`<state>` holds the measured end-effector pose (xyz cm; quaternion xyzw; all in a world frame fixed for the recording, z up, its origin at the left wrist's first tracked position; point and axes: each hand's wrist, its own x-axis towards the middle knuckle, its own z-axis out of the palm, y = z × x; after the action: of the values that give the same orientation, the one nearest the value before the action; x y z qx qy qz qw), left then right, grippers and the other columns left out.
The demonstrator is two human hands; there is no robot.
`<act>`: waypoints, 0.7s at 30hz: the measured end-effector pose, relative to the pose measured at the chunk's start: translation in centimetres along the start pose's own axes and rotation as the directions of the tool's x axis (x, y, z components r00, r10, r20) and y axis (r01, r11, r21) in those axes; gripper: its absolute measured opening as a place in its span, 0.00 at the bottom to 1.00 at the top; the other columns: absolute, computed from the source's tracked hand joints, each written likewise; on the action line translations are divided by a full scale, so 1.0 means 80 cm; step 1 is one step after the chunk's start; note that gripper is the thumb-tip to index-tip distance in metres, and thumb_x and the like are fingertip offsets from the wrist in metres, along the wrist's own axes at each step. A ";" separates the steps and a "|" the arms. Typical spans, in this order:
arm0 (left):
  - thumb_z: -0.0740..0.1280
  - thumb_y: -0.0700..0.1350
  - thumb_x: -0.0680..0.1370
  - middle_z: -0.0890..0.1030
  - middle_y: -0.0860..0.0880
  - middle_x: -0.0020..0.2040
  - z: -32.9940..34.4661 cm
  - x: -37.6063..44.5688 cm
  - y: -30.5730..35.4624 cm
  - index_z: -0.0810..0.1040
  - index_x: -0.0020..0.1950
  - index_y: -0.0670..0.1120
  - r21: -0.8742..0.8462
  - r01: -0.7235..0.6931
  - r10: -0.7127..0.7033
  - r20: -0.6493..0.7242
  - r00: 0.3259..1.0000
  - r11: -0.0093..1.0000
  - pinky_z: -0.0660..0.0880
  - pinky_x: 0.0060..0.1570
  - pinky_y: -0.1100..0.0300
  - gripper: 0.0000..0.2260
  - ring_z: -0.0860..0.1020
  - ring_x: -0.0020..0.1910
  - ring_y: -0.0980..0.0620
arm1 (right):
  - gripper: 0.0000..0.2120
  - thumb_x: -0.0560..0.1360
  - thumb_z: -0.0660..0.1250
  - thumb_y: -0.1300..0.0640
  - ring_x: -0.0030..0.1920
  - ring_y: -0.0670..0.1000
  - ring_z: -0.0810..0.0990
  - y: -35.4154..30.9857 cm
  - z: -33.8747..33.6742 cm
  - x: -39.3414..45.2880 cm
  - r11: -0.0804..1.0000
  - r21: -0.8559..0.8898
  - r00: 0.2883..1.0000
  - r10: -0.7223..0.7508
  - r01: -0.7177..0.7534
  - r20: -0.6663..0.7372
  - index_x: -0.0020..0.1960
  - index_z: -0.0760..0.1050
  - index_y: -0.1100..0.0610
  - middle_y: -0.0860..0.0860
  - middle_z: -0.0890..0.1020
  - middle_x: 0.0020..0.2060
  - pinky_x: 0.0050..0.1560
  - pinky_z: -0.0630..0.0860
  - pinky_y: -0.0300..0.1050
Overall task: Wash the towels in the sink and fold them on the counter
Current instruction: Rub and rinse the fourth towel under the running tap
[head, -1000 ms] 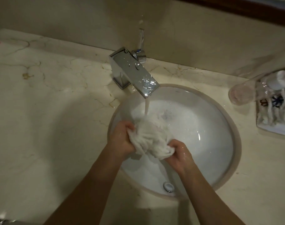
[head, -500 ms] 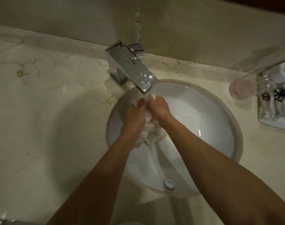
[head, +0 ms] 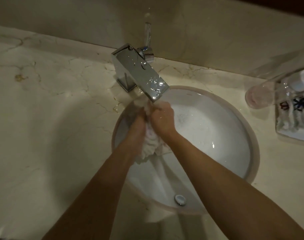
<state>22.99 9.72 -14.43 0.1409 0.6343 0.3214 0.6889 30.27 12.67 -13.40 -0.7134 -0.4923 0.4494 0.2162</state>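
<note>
The towel [head: 150, 144] is bunched up between my two hands over the far left part of the sink [head: 217, 135], right under the spout of the chrome faucet [head: 141, 73]. My left hand [head: 137, 125] has its fingers curled round the wet white cloth from the left, and my right hand [head: 162, 118] clenches it from the right, the two hands pressed close together with the towel squeezed between them. A crumpled end of it hangs out below my wrists, above the white basin. The top of the cloth reaches up to the spout; I cannot tell whether water is running there. The drain [head: 180, 199] sits at the near side of the bowl. On the marble counter [head: 52, 118] to the right stand a clear glass [head: 259, 97] and, just beside it, a tray [head: 294, 129] with a patterned cloth on it
</note>
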 end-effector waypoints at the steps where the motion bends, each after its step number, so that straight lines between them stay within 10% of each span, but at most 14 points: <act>1: 0.54 0.57 0.84 0.79 0.47 0.59 0.007 -0.001 -0.002 0.72 0.69 0.45 0.057 -0.003 0.003 0.003 1.000 0.998 0.74 0.46 0.60 0.21 0.78 0.52 0.49 | 0.19 0.79 0.57 0.45 0.54 0.61 0.80 0.009 -0.002 0.017 0.997 -0.026 0.993 0.071 -0.074 -0.090 0.49 0.80 0.57 0.59 0.82 0.50 0.50 0.72 0.49; 4: 0.62 0.56 0.81 0.80 0.47 0.44 0.014 -0.005 -0.005 0.76 0.56 0.45 0.124 -0.014 0.024 -0.079 0.997 0.992 0.72 0.41 0.60 0.15 0.78 0.40 0.52 | 0.18 0.82 0.55 0.48 0.49 0.58 0.78 0.018 -0.016 0.045 0.988 -0.079 0.989 0.130 -0.136 -0.071 0.50 0.77 0.60 0.57 0.79 0.45 0.47 0.70 0.48; 6: 0.73 0.50 0.71 0.82 0.40 0.54 -0.005 -0.003 -0.014 0.80 0.56 0.39 -0.160 0.068 -0.070 -0.008 0.997 0.985 0.77 0.57 0.53 0.20 0.82 0.50 0.46 | 0.11 0.80 0.59 0.54 0.44 0.55 0.79 0.036 -0.031 0.041 0.946 0.242 0.974 0.226 -0.216 -0.014 0.49 0.76 0.60 0.54 0.79 0.41 0.46 0.76 0.51; 9: 0.76 0.37 0.51 0.75 0.37 0.68 -0.040 0.004 -0.045 0.75 0.62 0.30 -0.538 0.270 -0.214 0.165 0.963 0.799 0.70 0.69 0.47 0.39 0.75 0.65 0.42 | 0.14 0.79 0.57 0.64 0.52 0.55 0.83 0.080 -0.076 -0.005 0.397 0.806 0.895 0.271 -0.439 0.354 0.61 0.75 0.67 0.59 0.83 0.50 0.58 0.78 0.48; 12: 0.61 0.36 0.63 0.74 0.36 0.69 -0.049 -0.022 -0.044 0.74 0.65 0.39 -0.662 0.225 -0.152 0.167 0.974 0.715 0.72 0.61 0.34 0.29 0.73 0.67 0.34 | 0.25 0.78 0.61 0.54 0.69 0.60 0.74 0.122 -0.098 -0.062 0.084 0.826 0.819 0.221 -0.557 0.530 0.71 0.72 0.66 0.60 0.75 0.68 0.72 0.66 0.58; 17: 0.62 0.51 0.78 0.82 0.37 0.54 -0.005 -0.022 -0.026 0.79 0.57 0.39 -0.649 0.293 -0.146 0.272 0.951 0.702 0.74 0.63 0.45 0.17 0.81 0.54 0.38 | 0.31 0.76 0.68 0.45 0.49 0.60 0.86 0.116 -0.076 -0.086 0.213 0.764 0.790 0.252 -0.609 0.559 0.71 0.72 0.63 0.64 0.82 0.56 0.49 0.83 0.54; 21: 0.57 0.63 0.81 0.78 0.38 0.61 -0.010 0.008 -0.006 0.78 0.66 0.44 -0.284 0.160 -0.138 0.096 0.986 0.945 0.80 0.46 0.52 0.27 0.79 0.52 0.39 | 0.21 0.81 0.64 0.47 0.47 0.57 0.85 0.074 -0.055 -0.065 0.728 0.555 0.911 0.261 -0.403 0.320 0.61 0.79 0.65 0.64 0.84 0.50 0.46 0.80 0.47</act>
<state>22.31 9.56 -15.39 0.0016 0.5625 0.3527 0.7478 36.48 6.08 -13.39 -0.6278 -0.2051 0.6909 0.2940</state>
